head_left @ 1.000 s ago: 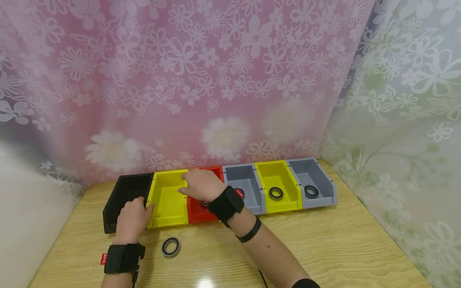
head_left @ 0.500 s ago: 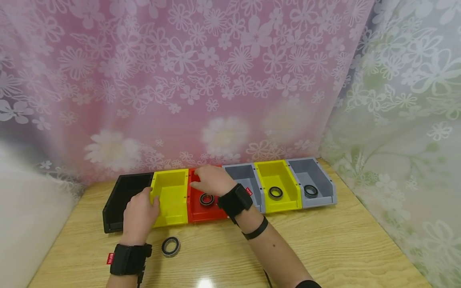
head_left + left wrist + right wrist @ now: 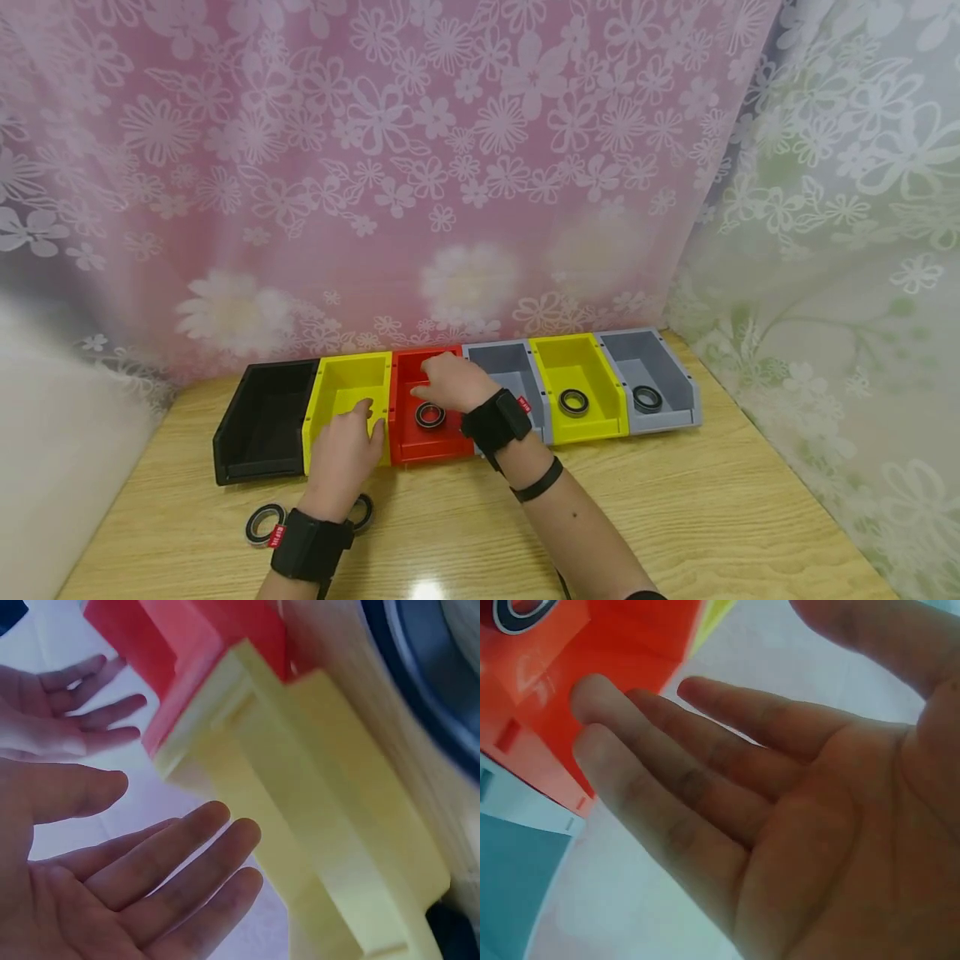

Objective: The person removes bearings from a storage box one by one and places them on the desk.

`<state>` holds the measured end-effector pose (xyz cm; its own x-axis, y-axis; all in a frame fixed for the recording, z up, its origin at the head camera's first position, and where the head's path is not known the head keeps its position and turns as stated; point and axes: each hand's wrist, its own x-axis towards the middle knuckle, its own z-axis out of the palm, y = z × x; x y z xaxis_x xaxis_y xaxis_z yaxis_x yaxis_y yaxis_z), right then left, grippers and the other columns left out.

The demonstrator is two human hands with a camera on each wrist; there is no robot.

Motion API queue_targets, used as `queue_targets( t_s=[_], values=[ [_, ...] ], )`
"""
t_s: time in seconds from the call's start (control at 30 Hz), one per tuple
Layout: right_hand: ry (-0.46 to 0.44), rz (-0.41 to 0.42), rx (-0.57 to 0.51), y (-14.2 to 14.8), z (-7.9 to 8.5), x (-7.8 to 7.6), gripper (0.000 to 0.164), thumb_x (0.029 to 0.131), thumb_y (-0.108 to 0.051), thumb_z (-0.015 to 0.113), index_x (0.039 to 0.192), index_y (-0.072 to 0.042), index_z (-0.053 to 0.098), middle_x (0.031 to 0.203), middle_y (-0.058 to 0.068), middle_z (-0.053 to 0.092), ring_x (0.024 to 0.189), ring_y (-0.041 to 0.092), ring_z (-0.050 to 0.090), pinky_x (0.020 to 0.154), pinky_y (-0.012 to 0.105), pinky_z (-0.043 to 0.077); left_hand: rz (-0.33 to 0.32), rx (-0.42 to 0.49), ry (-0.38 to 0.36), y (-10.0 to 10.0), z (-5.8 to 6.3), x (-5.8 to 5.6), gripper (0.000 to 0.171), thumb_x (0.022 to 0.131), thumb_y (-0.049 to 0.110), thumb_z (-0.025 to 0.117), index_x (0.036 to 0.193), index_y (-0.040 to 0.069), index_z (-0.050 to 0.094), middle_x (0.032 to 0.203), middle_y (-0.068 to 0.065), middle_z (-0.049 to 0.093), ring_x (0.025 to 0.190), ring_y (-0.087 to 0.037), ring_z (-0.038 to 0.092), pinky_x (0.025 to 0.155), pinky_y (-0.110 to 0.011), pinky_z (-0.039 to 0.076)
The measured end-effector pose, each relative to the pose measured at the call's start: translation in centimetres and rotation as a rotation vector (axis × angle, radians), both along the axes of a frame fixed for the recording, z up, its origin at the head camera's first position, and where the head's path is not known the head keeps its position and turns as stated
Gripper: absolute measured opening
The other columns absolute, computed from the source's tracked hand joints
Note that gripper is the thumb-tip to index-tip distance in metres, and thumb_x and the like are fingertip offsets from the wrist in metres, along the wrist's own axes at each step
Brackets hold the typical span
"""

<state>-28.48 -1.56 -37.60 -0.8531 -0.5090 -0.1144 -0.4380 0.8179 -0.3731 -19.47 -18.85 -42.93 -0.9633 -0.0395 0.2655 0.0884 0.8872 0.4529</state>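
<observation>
My left hand (image 3: 343,457) is over the front of the left yellow bin (image 3: 352,379), its fingers loosely extended with nothing in them; in the left wrist view the bare palm (image 3: 97,915) shows. Above the red bin (image 3: 427,450) is my right hand (image 3: 456,383), also holding nothing, its fingers relaxed in the right wrist view. A ring-shaped bearing (image 3: 430,427) lies inside the red bin, below the right hand. On the table, a bearing (image 3: 255,525) lies left of my left wrist, and another bearing (image 3: 365,514) is partly hidden behind that wrist.
The bins stand in a joined row: a black bin (image 3: 262,425) at the left end, a grey bin (image 3: 506,362), a second yellow bin (image 3: 573,358) with a bearing (image 3: 573,414), and an end grey bin (image 3: 637,354) with a bearing (image 3: 647,408). A floral curtain (image 3: 450,167) hangs behind.
My left hand has moved right from the black bin to the yellow one, uncovering a bearing on the table. My right hand has shifted slightly right, exposing the bearing in the red bin.
</observation>
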Motion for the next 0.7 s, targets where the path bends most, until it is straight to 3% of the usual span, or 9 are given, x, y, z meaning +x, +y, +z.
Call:
queue_targets(
  t_s=[0.07,0.2,0.37,0.7],
  values=[
    [-0.015,-0.002,0.002,-0.1,-0.3,0.0,0.028,0.1,-0.034,0.069,0.102,-0.006,0.067,0.065,0.001,0.046,0.053,0.013,0.045,0.055,0.025,0.039,-0.009,0.003,0.001,0.4,-0.3,0.0,0.044,0.096,0.013,0.072,0.129,-0.013,0.06,0.104,-0.026,0.073,0.046,-0.015,0.043,0.046,-0.028,0.035],
    [-0.012,0.006,0.024,-0.2,-0.7,-0.1,0.027,0.1,-0.034,0.069,0.093,-0.008,0.064,0.064,0.001,0.044,0.052,0.013,0.043,0.054,0.025,0.038,-0.017,-0.01,0.017,0.9,-0.8,0.0,0.045,0.094,0.014,0.075,0.127,-0.014,0.061,0.093,-0.023,0.073,0.052,-0.017,0.05,0.048,-0.029,0.04],
    [0.018,0.012,0.069,-0.4,-1.2,-0.1,0.028,0.099,-0.036,0.07,0.092,-0.01,0.063,0.065,0.0,0.044,0.054,0.012,0.044,0.054,0.025,0.038,-0.019,-0.046,0.005,1.3,-1.3,0.1,0.047,0.093,0.015,0.076,0.127,-0.014,0.06,0.073,-0.014,0.063,0.056,-0.02,0.053,0.05,-0.031,0.042],
    [0.09,0.041,0.116,-1.4,-2.5,0.0,0.037,0.098,-0.035,0.071,0.072,-0.013,0.059,0.056,-0.002,0.042,0.051,0.013,0.045,0.049,0.024,0.038,0.022,-0.052,-0.017,1.5,-1.8,0.1,0.047,0.093,0.019,0.077,0.124,-0.012,0.061,0.062,-0.005,0.046,0.053,-0.02,0.047,0.048,-0.029,0.034]
  ],
)
